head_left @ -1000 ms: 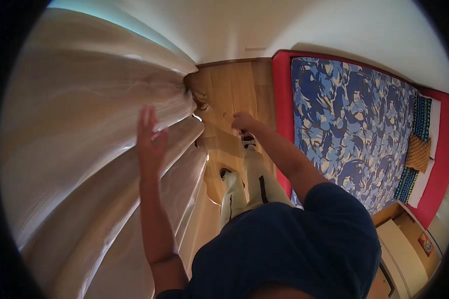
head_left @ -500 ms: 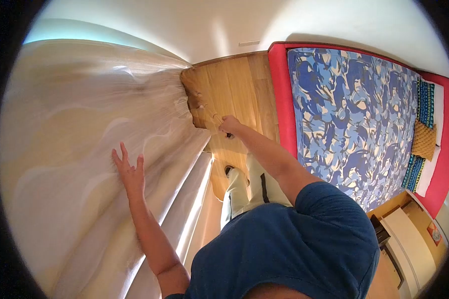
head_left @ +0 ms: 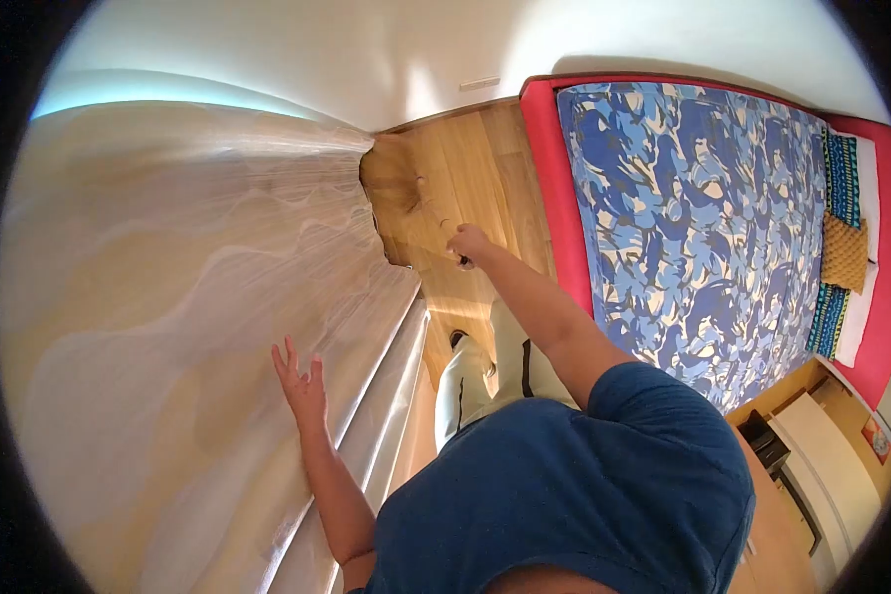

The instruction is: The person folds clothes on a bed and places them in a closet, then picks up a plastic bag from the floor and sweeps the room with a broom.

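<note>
Pale patterned sheer curtains (head_left: 168,297) hang down the left side, gathered toward the wooden floor. My left hand (head_left: 303,388) is in front of the curtain with its fingers spread and nothing in them; whether it touches the cloth is unclear. Over the floor, my right hand (head_left: 468,246) is closed around a thin object with a dark end showing below the fist. A thin, faint line runs from this hand up toward the curtain's lower edge. What the object is cannot be made out.
To the right stands a red-framed bed (head_left: 556,198) with a blue camouflage-pattern sheet (head_left: 693,238) and a mustard pillow (head_left: 844,253). A white cabinet (head_left: 830,465) is at the lower right. Wooden floor (head_left: 465,163) shows between bed and curtain.
My left hand has moved right and down, its fingers still spread. My right hand has shifted slightly right and up, still closed on the thin object. The view has shifted a little.
</note>
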Tool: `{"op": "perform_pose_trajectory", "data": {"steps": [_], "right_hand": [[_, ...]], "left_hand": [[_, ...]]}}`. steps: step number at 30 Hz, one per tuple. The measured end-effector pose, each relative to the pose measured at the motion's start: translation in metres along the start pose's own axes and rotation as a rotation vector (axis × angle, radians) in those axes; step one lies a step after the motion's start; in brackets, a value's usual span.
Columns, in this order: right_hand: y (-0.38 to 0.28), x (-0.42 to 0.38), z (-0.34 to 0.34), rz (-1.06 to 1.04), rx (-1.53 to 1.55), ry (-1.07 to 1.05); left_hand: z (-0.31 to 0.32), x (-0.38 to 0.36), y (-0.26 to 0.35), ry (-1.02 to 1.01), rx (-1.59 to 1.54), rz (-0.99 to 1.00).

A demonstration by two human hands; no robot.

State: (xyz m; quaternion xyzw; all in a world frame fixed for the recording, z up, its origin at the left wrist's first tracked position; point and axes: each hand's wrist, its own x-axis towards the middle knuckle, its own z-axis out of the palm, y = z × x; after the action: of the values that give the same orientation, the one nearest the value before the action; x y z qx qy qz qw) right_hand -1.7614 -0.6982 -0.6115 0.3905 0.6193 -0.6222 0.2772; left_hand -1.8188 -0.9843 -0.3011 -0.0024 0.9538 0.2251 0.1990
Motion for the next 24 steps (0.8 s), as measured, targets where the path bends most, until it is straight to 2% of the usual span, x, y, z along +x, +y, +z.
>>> {"op": "perform_pose_trajectory", "data": {"steps": [1,3,6,8,10,13,15,16,18,20,22,24], "right_hand": [[0.004,-0.010,-0.007,0.001,0.003,0.005],[0.012,-0.039,-0.019,0.230,0.495,0.056],[0.024,-0.081,-0.025,0.236,0.677,0.122],[0.036,-0.107,-0.015,0.244,0.721,0.128],[0.035,-0.138,-0.003,0.242,0.767,0.143],[0.027,-0.197,0.033,0.238,0.766,0.215],[0.025,-0.220,0.061,0.078,0.593,0.314],[0.034,-0.213,0.076,0.079,0.613,0.336],[0.047,-0.185,0.102,-0.122,0.587,0.462],[0.014,-0.159,0.093,-0.081,0.987,0.359],[0.002,-0.107,0.081,-0.167,1.249,0.280],[-0.008,-0.085,0.072,-0.125,1.368,0.278]], "left_hand": [[0.001,-0.004,-0.002,-0.024,-0.014,0.014],[0.008,-0.009,-0.016,-0.052,0.003,0.021],[0.012,-0.009,-0.027,-0.108,0.058,0.026],[0.012,-0.008,-0.041,-0.144,0.098,0.035],[0.011,0.002,-0.057,-0.142,0.259,0.141],[0.003,0.007,-0.060,-0.157,0.164,0.113],[0.007,0.022,-0.085,-0.187,0.162,0.180],[0.008,0.028,-0.093,-0.210,0.160,0.216],[0.013,0.038,-0.099,-0.271,0.142,0.253],[0.017,0.038,-0.109,-0.325,0.134,0.277],[0.022,0.037,-0.119,-0.367,0.149,0.443],[0.018,0.025,-0.118,-0.387,0.201,0.464]]}}
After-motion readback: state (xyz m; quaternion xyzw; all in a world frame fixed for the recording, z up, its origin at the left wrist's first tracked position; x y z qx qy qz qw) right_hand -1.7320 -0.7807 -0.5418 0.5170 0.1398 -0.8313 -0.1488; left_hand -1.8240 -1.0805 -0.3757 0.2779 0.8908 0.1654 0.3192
